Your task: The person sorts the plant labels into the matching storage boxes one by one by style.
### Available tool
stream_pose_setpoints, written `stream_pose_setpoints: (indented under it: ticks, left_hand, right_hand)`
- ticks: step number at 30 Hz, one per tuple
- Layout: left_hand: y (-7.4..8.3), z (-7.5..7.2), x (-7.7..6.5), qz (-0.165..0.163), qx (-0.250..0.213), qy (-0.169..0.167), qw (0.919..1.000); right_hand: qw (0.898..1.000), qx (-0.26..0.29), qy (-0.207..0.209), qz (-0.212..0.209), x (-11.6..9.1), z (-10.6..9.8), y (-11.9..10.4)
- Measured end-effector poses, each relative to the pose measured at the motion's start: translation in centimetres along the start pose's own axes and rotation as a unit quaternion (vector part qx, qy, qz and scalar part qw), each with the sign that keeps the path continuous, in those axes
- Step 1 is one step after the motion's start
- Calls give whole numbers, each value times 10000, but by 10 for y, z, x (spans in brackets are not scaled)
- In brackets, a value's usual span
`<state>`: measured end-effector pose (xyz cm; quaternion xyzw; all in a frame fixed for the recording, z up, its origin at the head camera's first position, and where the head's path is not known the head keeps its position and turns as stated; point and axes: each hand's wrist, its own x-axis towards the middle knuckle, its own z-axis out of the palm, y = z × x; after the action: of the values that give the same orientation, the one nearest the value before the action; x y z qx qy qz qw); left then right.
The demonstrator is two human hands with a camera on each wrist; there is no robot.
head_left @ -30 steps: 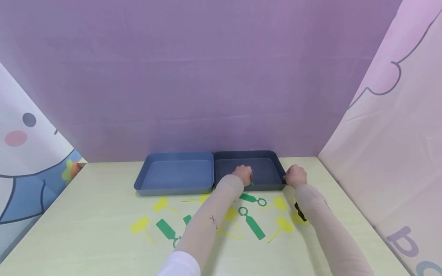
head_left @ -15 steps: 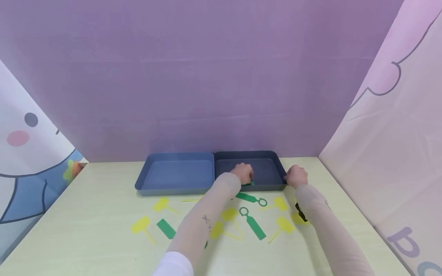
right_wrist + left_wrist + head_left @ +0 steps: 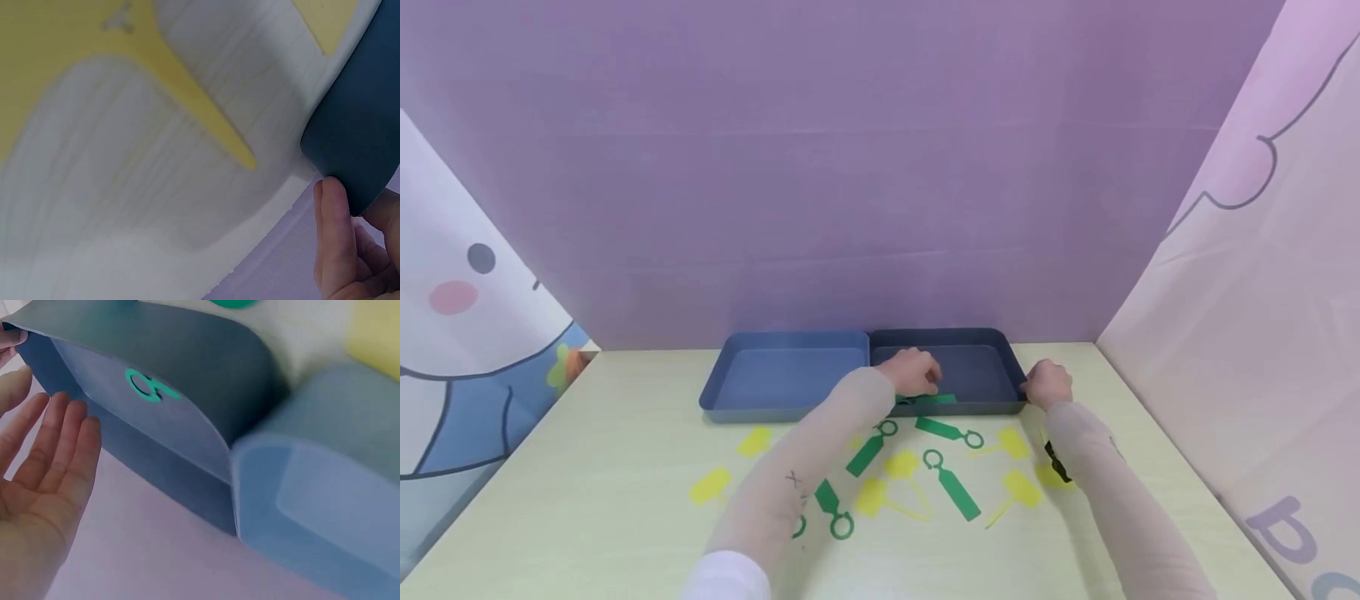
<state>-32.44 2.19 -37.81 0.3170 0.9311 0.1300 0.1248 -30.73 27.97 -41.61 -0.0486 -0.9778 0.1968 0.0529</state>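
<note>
Over the front left part of the dark navy tray, my left hand is held with its fingers loosely extended. In the left wrist view this left hand shows nothing in its palm. Beneath it a green ring-ended tag lies inside the tray; its ring shows in the left wrist view. My right hand pinches the tray's right front corner. In the right wrist view, the fingers are outside the dark wall, and the thumb is on its other side.
A lighter blue tray adjoins the dark one on the left. Several green ring-ended tags and yellow T-shaped tags lie on the table in front. A purple cloth wall rises behind the trays.
My left hand has let go of the green tag inside the dark tray, drawn slightly left and loosened its fingers. The right hand keeps its hold on the tray corner.
</note>
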Motion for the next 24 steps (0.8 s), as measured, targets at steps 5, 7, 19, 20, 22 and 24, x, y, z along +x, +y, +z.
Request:
stream_pose_setpoints:
  ticks: [5,7,19,20,22,24]
  left_hand:
    - [-13,-6,-25,266,333,-44,9991]
    - [-19,-7,-37,362,452,-41,9983]
    - [-50,-14,-110,583,470,186,9970]
    - [-52,-15,-116,561,441,245,9972]
    - [-54,-18,-128,618,424,380,9965]
    - [-56,-19,-140,726,433,510,9951]
  right_hand:
    - [10000,44,-57,-25,-1,0,0]
    - [9999,76,-60,-31,-1,-1,0]
    - [9999,42,2,-101,-2,-2,0]
    - [9999,38,14,-108,-2,-2,0]
    - [9999,25,11,-109,-1,-1,1]
    - [9999,3,11,-113,0,0,2]
